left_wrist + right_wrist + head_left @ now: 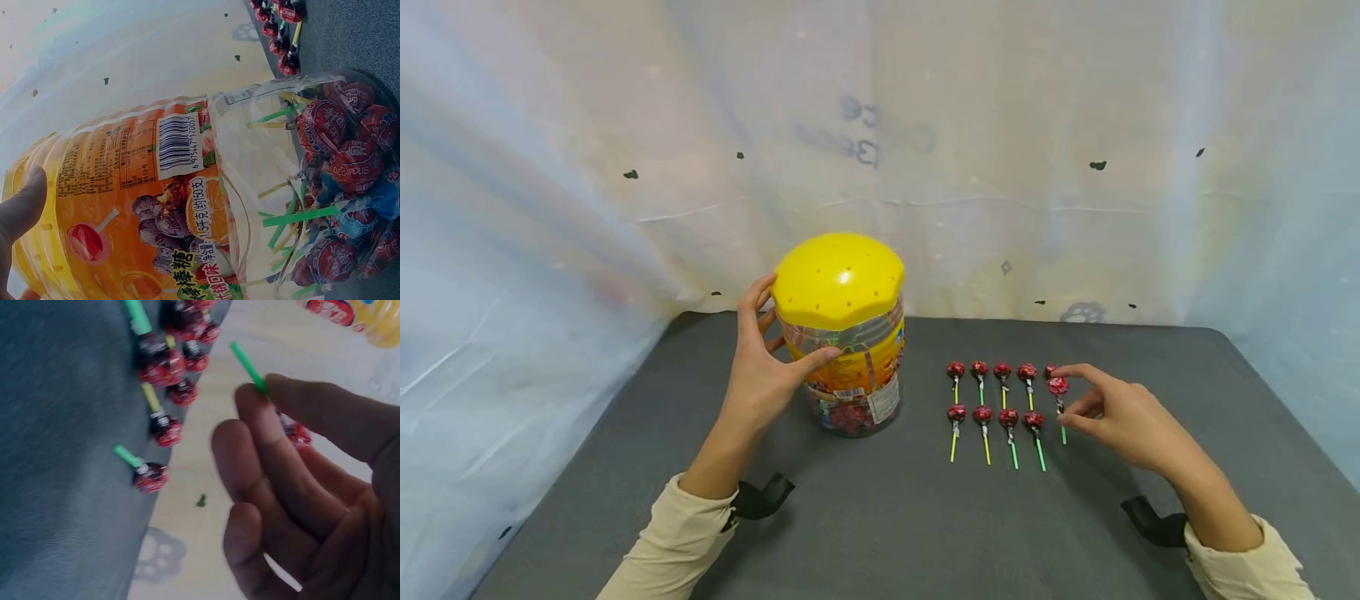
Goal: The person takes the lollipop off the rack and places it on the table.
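Note:
A clear plastic jar (850, 362) with a domed yellow lid (838, 279) stands left of the middle. My left hand (763, 367) grips its left side near the lid, thumb across the front. In the left wrist view, wrapped lollipops (353, 165) with green and yellow sticks lie inside the jar. My right hand (1127, 417) pinches a red-wrapped lollipop (1057, 387) by its green stick, between thumb and fingers. Next to it, several red lollipops (982, 414) lie in two rows, heads toward the back. The back row's rightmost lollipop (1050, 370) is partly hidden behind my right hand's fingers.
The dark grey table (880, 525) has a rounded far right corner. Pale sheeting (985, 167) with small dark marks hangs along its back and sides. A dark strap (763, 497) sticks out at the left wrist, another strap (1153, 523) at the right.

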